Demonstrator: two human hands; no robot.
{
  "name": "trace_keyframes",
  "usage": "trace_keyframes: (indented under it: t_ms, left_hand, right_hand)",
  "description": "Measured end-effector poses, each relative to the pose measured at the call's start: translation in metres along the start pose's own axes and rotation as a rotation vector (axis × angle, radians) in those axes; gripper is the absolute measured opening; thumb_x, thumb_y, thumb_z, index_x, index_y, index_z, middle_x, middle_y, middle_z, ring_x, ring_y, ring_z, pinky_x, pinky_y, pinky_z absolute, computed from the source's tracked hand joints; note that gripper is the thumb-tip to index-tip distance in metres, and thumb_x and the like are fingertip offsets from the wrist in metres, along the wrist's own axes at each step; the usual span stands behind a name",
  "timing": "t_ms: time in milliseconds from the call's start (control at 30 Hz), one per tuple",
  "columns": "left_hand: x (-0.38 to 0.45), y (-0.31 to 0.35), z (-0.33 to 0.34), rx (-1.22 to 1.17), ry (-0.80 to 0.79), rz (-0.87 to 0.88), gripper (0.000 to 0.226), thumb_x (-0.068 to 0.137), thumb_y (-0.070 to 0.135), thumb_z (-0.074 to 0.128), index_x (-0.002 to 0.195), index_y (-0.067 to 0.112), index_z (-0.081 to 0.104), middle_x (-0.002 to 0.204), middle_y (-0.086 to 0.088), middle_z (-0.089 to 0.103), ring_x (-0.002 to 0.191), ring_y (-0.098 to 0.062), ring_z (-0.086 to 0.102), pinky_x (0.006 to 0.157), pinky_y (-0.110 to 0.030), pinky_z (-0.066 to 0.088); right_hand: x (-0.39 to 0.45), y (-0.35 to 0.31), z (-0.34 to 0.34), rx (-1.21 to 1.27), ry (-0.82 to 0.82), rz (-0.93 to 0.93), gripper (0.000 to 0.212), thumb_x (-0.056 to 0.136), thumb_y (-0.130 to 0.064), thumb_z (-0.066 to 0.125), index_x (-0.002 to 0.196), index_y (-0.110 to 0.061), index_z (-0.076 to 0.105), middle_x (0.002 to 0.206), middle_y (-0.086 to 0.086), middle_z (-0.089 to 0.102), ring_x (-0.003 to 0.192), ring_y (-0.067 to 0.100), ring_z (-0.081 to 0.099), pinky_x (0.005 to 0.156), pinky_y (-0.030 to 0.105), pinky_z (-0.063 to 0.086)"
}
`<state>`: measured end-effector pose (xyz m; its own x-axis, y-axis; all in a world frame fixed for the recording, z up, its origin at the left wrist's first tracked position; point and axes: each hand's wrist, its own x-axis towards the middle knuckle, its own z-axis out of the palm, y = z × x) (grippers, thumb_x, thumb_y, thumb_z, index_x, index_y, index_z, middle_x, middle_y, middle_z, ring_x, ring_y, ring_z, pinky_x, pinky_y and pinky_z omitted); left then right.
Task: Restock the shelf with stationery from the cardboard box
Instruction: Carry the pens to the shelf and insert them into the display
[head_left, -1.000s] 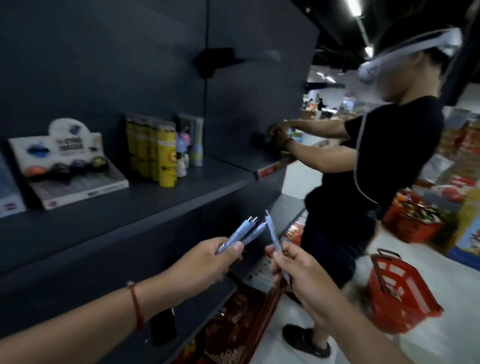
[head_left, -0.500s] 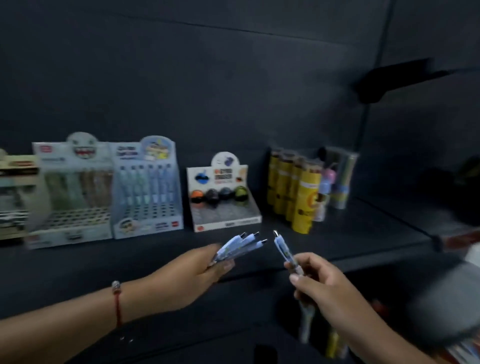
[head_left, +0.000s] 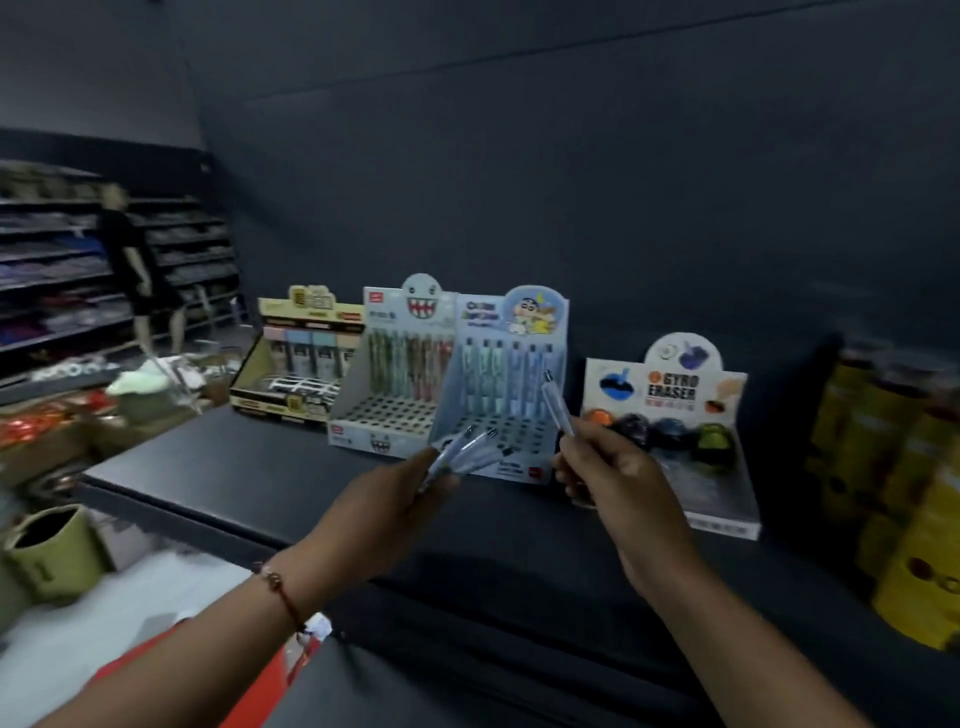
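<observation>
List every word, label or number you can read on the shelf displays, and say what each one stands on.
"GYRO ERASER": header card of the eraser display box.
Blue cartoon pen display: header lettering too blurred to read.
Grey monster-face pen display: small red logo and side text unreadable.
Yellow display box: header and front print blurred.
Yellow tubes at right: print unreadable.
Pens in the left hand and right hand: no legible text.

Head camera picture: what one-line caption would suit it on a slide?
Left hand holding several pens, right hand lifting one pen toward the blue cartoon pen display.
</observation>
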<state>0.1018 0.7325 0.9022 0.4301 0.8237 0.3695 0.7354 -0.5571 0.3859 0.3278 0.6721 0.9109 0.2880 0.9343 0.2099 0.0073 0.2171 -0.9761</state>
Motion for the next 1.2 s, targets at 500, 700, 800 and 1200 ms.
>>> trace_keyframes:
  t_ms: [500,700,800,1200]
  left_hand:
    - [0.124,-0.087,0.028,-0.125,0.108,0.246,0.036,0.096,0.056,0.029,0.114,0.035,0.052,0.069,0.011,0.05,0.06,-0.011,0.052,0.051,-0.024,0.037]
    - [0.125,-0.089,0.04,-0.356,0.088,0.29,0.014,0.094,0.056,0.032,0.102,0.048,0.04,0.058,0.01,0.05,0.064,0.001,0.054,0.053,-0.016,0.039]
    - [0.124,-0.085,0.035,-0.473,0.113,0.252,0.021,0.096,0.055,0.035,0.111,0.048,0.046,0.066,0.009,0.058,0.066,-0.005,0.057,0.058,-0.024,0.045]
    - [0.122,-0.083,0.027,-0.706,0.055,0.111,0.022,0.1,0.044,0.042,0.099,0.029,0.058,0.066,-0.004,0.053,0.057,-0.011,0.053,0.056,-0.021,0.041]
  right_hand:
    - [0.142,0.0,0.07,0.023,0.259,-0.153,0.023,0.095,-0.014,0.061,0.108,-0.034,0.061,0.094,0.004,0.074,0.093,0.013,0.07,0.092,0.036,0.053]
    - [0.143,0.027,0.077,-0.349,0.322,-0.246,0.016,0.09,-0.031,0.068,0.101,-0.038,0.059,0.103,-0.007,0.072,0.1,0.006,0.067,0.087,0.03,0.051]
    - [0.146,0.039,0.076,-0.439,0.349,-0.234,0.019,0.091,-0.029,0.068,0.109,-0.026,0.066,0.102,-0.01,0.069,0.095,0.002,0.065,0.08,0.022,0.052]
    - [0.149,0.051,0.083,-0.651,0.369,-0.207,0.026,0.093,-0.019,0.066,0.119,-0.021,0.061,0.094,-0.017,0.059,0.082,-0.013,0.054,0.068,-0.002,0.04]
